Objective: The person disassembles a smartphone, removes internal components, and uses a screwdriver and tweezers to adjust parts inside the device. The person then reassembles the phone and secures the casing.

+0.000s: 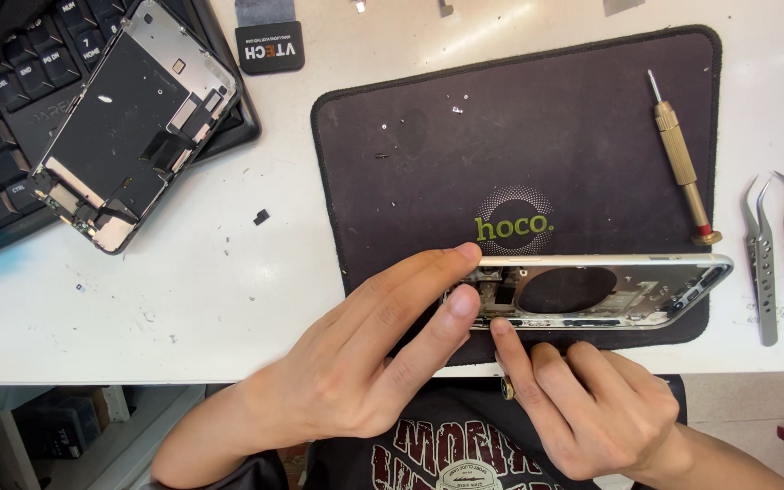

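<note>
The left hand (365, 354) grips the near-left end of a phone frame (592, 290), its index finger laid along the top edge and its thumb pressed against the open inside of the frame. The right hand (592, 404) is closed around a small screwdriver (506, 388), of which only the brass-coloured end shows below the fingers; its index finger points up and touches the lower edge of the frame just beside the left thumb. The frame is a silver metal shell with a large round cut-out in the middle, tilted up on its long edge so that its inside faces the camera. It sits on the near edge of a dark work mat (519, 127) with a round pale-and-green logo, and the mat lies on a white desk (229, 290).

A second screwdriver (680, 163) with a brass handle and a red band lies on the right part of the mat, well apart from the hands. Beyond the mat's right edge, two pairs of steel tweezers (778, 259) lie side by side on the desk. At the upper left, a phone screen panel (129, 127) rests face down, tilted across a black keyboard (2, 127). A small black tag (269, 47) lies near the top edge, and tiny screws and dark scraps are scattered over the mat and desk.
</note>
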